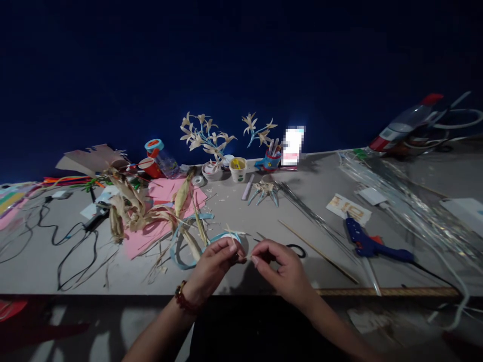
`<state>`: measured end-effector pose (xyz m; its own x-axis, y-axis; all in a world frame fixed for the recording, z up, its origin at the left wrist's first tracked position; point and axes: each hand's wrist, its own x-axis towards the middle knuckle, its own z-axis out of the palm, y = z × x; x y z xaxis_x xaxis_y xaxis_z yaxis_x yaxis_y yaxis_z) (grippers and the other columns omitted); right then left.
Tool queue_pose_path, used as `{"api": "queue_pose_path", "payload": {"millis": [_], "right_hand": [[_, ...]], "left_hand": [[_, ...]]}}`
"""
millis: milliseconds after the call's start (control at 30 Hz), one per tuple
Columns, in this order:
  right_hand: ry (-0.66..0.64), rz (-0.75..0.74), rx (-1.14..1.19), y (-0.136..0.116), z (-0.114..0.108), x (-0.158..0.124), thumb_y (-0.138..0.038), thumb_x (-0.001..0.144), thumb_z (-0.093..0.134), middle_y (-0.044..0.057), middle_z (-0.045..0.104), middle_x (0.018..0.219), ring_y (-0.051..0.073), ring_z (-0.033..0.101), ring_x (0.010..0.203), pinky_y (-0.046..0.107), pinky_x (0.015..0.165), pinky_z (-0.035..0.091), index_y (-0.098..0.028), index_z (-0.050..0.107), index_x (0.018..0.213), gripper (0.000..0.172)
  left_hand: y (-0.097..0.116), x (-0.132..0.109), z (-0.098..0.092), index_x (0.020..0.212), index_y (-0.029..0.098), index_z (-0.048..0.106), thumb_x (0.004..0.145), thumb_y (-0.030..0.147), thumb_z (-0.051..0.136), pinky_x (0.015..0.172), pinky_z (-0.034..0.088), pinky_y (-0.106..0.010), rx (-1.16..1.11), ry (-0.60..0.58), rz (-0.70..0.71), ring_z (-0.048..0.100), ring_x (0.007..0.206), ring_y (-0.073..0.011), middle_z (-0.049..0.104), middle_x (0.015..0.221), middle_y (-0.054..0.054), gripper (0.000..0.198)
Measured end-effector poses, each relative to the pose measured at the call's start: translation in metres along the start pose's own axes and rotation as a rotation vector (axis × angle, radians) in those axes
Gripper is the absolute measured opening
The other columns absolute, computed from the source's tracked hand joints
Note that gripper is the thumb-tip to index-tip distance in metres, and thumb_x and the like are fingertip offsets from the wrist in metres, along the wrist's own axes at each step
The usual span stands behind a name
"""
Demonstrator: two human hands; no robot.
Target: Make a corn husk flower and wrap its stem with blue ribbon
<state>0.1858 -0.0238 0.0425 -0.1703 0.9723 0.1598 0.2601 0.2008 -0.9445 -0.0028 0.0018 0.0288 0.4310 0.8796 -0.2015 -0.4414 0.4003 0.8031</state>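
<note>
Above the table's front edge, my left hand (216,257) is closed in a pinch on a thin pale strip, likely corn husk (229,233), whose tip sticks up past the fingers. My right hand (278,265) also pinches, with thumb and forefinger meeting at a thin pale end between the two hands. Behind the right hand lie scissors (298,250), partly hidden. Light blue ribbon (176,260) curls just left of my left hand, among dried corn husks (188,241). Small husk flowers with blue stems (266,190) lie farther back.
Blue glue gun (372,245), wooden stick (320,254) and wires (313,213) lie right. Husk flower branches (206,136) stand in a cup at the back, near a paper cup (238,173) and bright phone (293,146). Pink paper (139,241) and black cables (60,251) lie left.
</note>
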Motion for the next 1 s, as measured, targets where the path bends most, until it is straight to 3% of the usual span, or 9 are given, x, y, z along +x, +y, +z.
{"api": "queue_pose_path", "payload": {"millis": [133, 267, 600, 733, 1000], "right_hand": [[-0.028, -0.045, -0.067, -0.001, 0.0, -0.001, -0.022, 0.088, 0.059, 0.0, 0.067, 0.073, 0.016, 0.06, 0.065, 0.027, 0.064, 0.045, -0.022, 0.065, 0.084, 0.007], [-0.07, -0.066, -0.09, 0.001, 0.0, -0.002, -0.021, 0.087, 0.06, 0.0, 0.066, 0.072, 0.015, 0.06, 0.064, 0.026, 0.062, 0.044, -0.022, 0.064, 0.083, 0.006], [-0.085, -0.134, -0.153, 0.001, -0.005, -0.003, -0.018, 0.087, 0.06, -0.001, 0.066, 0.071, 0.014, 0.059, 0.064, 0.026, 0.063, 0.044, -0.023, 0.062, 0.081, 0.008], [-0.105, -0.138, -0.17, 0.002, -0.005, -0.003, -0.017, 0.086, 0.061, -0.001, 0.066, 0.071, 0.015, 0.06, 0.066, 0.026, 0.066, 0.044, -0.022, 0.062, 0.08, 0.009], [-0.083, -0.155, -0.193, 0.001, -0.007, -0.001, -0.016, 0.085, 0.06, -0.001, 0.066, 0.069, 0.014, 0.059, 0.062, 0.026, 0.063, 0.044, -0.023, 0.063, 0.079, 0.009]], "left_hand": [[0.007, 0.0, -0.003, 0.075, 0.015, 0.067, 0.081, 0.029, 0.077, 0.077, 0.047, -0.029, -0.031, -0.024, -0.096, 0.059, 0.075, -0.0147, 0.063, 0.078, -0.004, 0.018], [0.008, 0.0, -0.004, 0.079, 0.016, 0.069, 0.075, 0.028, 0.082, 0.08, 0.047, -0.029, -0.045, -0.014, -0.068, 0.061, 0.08, -0.0155, 0.064, 0.083, -0.004, 0.019], [0.005, -0.002, -0.012, 0.079, 0.016, 0.071, 0.071, 0.028, 0.087, 0.069, 0.046, -0.025, -0.126, -0.016, -0.195, 0.06, 0.067, -0.0117, 0.064, 0.068, -0.001, 0.021], [0.008, -0.001, -0.011, 0.083, 0.016, 0.071, 0.072, 0.026, 0.086, 0.058, 0.04, -0.022, -0.135, -0.027, -0.226, 0.051, 0.056, -0.0083, 0.063, 0.063, 0.0, 0.021], [0.013, -0.002, -0.013, 0.079, 0.015, 0.068, 0.078, 0.027, 0.081, 0.055, 0.034, -0.022, 0.056, 0.003, -0.223, 0.049, 0.053, -0.0083, 0.065, 0.063, -0.002, 0.018]]}}
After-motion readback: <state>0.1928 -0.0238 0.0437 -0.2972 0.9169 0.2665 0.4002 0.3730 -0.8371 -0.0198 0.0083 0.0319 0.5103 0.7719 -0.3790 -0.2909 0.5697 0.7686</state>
